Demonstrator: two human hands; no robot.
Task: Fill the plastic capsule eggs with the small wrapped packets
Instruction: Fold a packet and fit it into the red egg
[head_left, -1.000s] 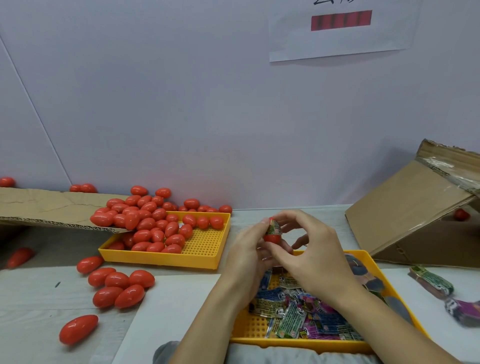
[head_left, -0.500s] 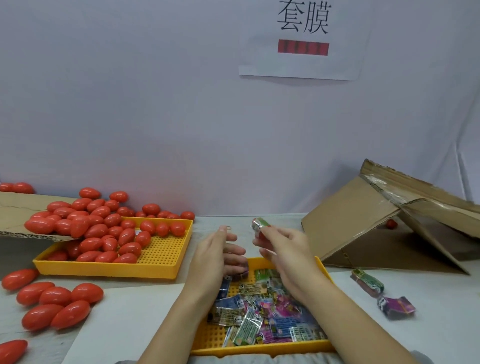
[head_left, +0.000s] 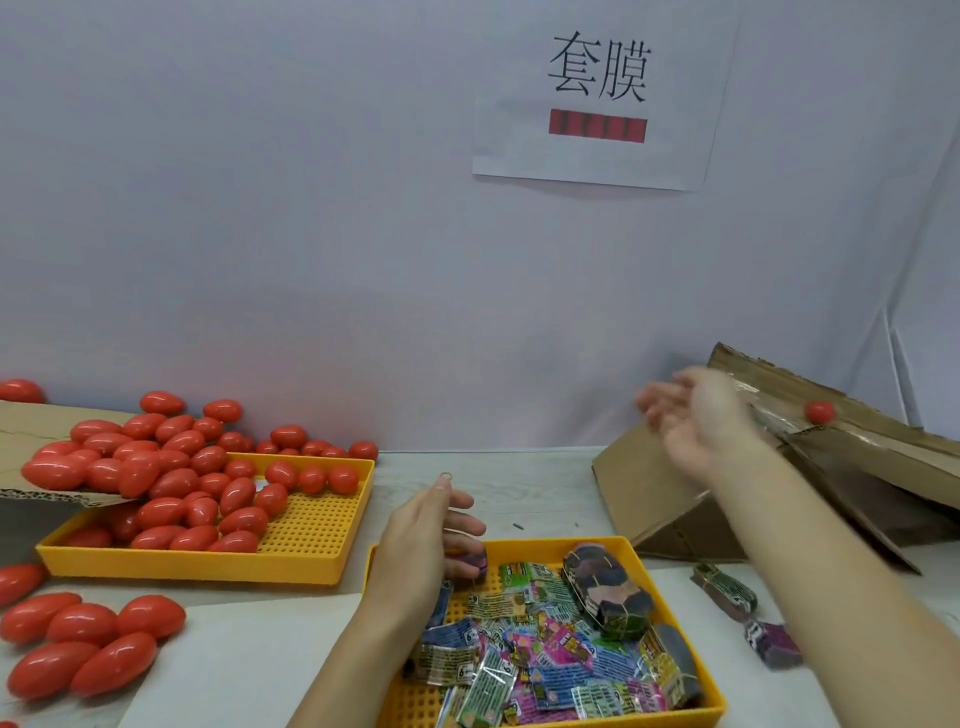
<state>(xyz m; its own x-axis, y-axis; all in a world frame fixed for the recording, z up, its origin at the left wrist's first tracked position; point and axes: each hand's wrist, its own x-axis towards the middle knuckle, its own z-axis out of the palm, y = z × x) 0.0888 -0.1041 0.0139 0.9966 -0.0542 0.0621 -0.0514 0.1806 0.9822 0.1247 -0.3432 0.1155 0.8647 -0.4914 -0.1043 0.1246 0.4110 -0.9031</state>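
Red eggs (head_left: 171, 467), yellow trays (head_left: 317, 540)

Right hand (head_left: 691, 421) motion-blurred, its fingers indistinct. Left hand (head_left: 426, 540) hides the packet tray's (head_left: 675, 587) near-left corner. Left of it, a cardboard flap (head_left: 47, 441) covers some eggs (head_left: 171, 467); others are cropped at the frame edge.

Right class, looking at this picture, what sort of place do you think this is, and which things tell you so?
Probably a small hand-packing workstation. A yellow perforated plastic tray is heaped with red plastic capsule eggs, a second yellow tray holds small colourful wrapped packets, and a printed paper sign hangs on the wall.
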